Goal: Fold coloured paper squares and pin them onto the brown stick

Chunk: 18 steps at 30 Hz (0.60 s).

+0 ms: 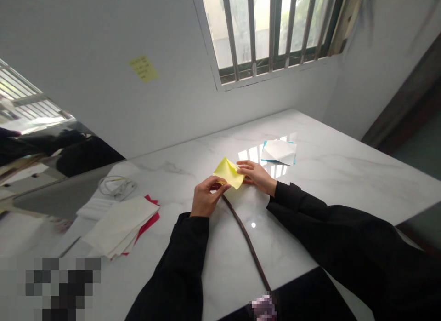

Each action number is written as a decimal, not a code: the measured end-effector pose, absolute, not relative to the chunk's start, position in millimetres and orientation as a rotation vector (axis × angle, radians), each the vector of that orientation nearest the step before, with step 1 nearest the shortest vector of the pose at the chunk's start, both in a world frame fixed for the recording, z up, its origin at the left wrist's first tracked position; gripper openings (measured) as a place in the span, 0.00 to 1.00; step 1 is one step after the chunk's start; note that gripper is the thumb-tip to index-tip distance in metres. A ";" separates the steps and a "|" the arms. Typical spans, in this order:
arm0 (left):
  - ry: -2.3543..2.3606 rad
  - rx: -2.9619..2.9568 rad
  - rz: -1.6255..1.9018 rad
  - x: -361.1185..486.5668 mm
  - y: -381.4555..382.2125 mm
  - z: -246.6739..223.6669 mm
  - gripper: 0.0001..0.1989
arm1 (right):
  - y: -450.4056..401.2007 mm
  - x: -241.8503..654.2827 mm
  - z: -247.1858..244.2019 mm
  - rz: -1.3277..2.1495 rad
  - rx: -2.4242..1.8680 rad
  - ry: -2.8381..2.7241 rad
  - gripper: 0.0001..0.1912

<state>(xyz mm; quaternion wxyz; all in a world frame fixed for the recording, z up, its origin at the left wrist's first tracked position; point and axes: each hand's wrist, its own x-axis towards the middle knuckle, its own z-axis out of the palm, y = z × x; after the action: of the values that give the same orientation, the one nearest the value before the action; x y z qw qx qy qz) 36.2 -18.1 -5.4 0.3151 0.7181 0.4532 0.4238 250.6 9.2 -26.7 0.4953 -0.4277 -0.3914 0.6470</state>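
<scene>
Edges partly hidden, a creased yellow paper square (229,174) sits between left-hand grip (204,197) and right-hand grip (259,176), pinched by both.

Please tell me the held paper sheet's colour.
The paper sheet is yellow, clearest in the head view.

Tabletop (182,171) is lying open at ten o'clock from the yellow sheet (227,172). A brown stick (249,243) is blocking five o'clock, stacked papers (120,226) eight, and white-and-blue papers (281,151) two.
</scene>
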 end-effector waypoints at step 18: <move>1.140 1.324 1.196 41.7 -12.5 -15.4 0.50 | 9.6 247.2 -35.3 1.383 -1.064 -1.185 0.25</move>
<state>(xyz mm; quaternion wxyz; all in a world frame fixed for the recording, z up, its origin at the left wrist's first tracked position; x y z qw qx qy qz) 41.7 -12.5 -15.4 0.4900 0.5451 0.4694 0.4923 247.2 9.6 -35.3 0.4936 -0.4388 -0.4887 0.5701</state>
